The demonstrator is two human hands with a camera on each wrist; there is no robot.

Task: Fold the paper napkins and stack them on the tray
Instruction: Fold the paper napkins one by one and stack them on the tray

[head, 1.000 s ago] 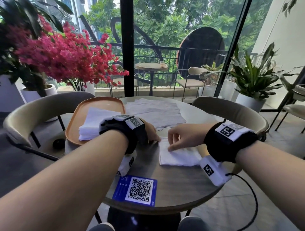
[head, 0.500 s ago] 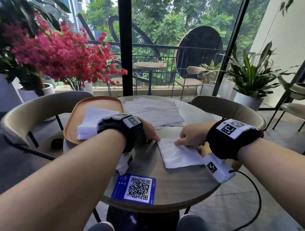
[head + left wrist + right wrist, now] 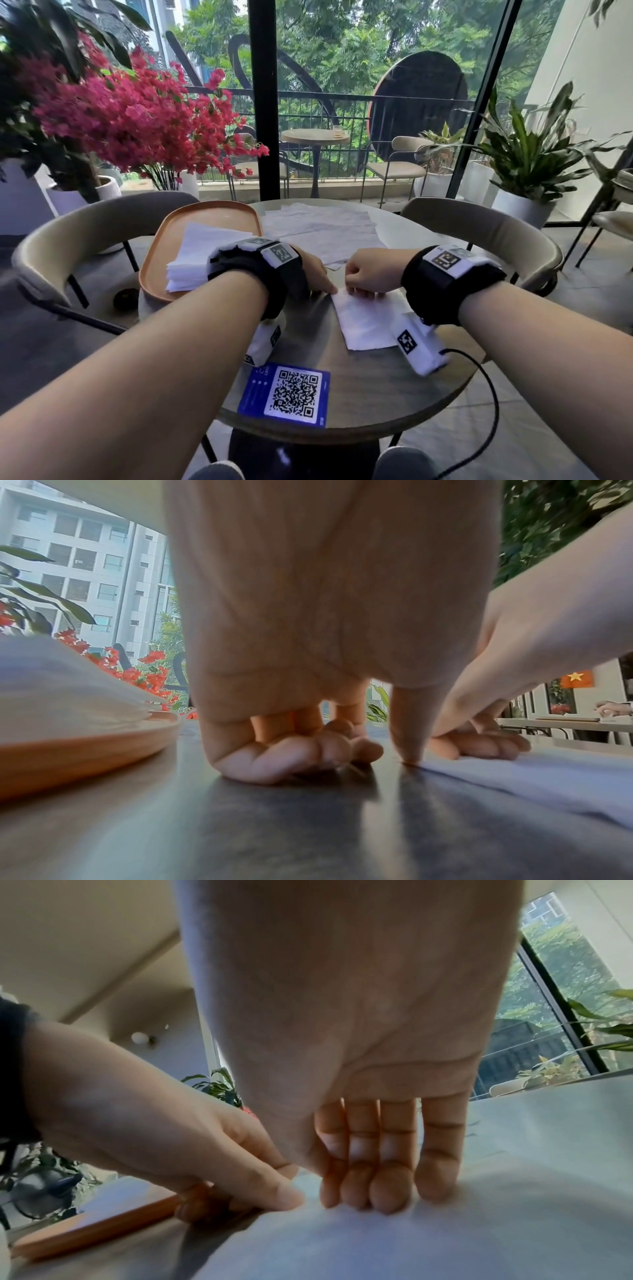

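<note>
A: Any readable text, entry 1?

B: A blue card [image 3: 284, 394] on the round table's [image 3: 376, 404] near edge carries 1 large QR code on a white square; the small white print beside it is too fine to read.

A: Entry 2?

B: Black-and-white square marker tags on the 2 wristbands [image 3: 445, 274], patterns only, no letters.

A: Anything else?

B: A red flag with 1 yellow star [image 3: 577, 679] in the left wrist view, no words. No brands or numbers legible.
</note>
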